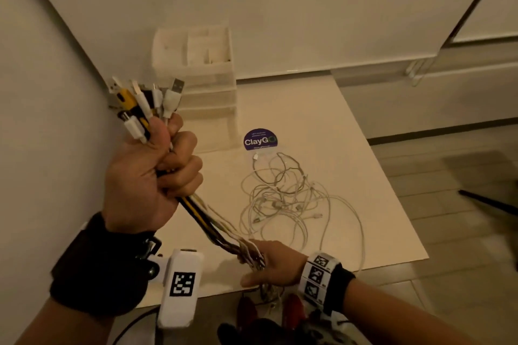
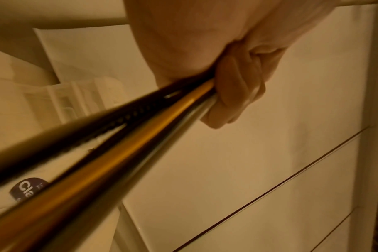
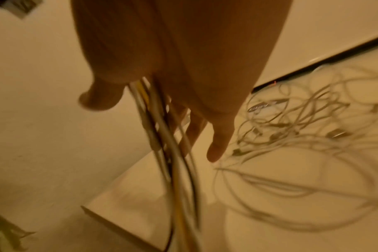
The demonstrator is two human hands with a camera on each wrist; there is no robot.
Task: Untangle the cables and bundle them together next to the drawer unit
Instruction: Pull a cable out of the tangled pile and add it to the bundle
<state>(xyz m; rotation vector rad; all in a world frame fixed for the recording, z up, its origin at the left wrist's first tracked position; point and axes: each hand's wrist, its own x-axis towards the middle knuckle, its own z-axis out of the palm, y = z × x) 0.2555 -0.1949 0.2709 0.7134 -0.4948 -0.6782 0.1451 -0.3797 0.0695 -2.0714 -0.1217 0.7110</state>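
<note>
The left hand (image 1: 148, 173) is fisted around a bunch of cables (image 1: 204, 216) — black, yellow and white — raised above the white board (image 1: 350, 148), with the plugs (image 1: 145, 98) fanning out above the thumb. The bunch runs taut down to the right hand (image 1: 269, 263), low at the board's near edge. There the strands pass between the palm and the fingers (image 3: 218, 145), which point forward and look nearly straight (the wrist view is blurred, so I cannot tell how firmly they hold). A loose tangle (image 1: 291, 199) of white cables lies on the board just right of the bunch, below a purple sticker (image 1: 260, 139). The drawer unit (image 1: 201, 73) stands in the far corner against the wall — well apart from the tangle.
</note>
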